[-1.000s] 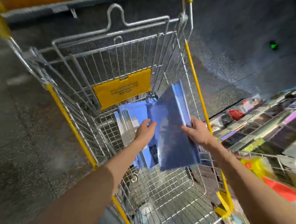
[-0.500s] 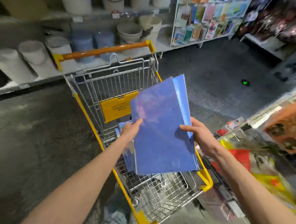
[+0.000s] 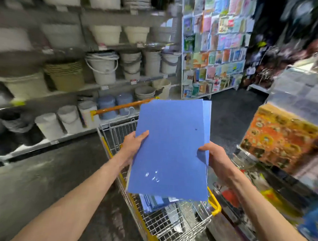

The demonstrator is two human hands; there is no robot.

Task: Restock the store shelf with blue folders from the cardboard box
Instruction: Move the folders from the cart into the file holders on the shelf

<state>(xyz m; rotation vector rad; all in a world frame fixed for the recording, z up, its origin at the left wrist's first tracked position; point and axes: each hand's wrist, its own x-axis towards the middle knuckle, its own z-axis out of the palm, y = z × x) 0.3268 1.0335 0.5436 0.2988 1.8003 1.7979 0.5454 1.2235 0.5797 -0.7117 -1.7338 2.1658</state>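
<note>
A stack of blue folders [image 3: 169,148] is held up flat in front of me, above the wire shopping cart [image 3: 167,224]. My left hand [image 3: 133,146] grips the stack's left edge, thumb on top. On the right edge, my right hand [image 3: 213,156] holds it with the thumb over the front. More blue folders [image 3: 154,202] lie in the cart's basket below. No cardboard box is in view.
Shelves of white and beige buckets [image 3: 102,69] line the left and back. A rack of greeting cards [image 3: 213,49] stands behind the cart. The store shelf [image 3: 282,145] with colourful packs is close on the right. Dark floor [image 3: 41,178] lies to the left.
The folder stack has come up out of the cart to chest height, with both hands still on it. My view has risen from the cart's basket to the shelves.
</note>
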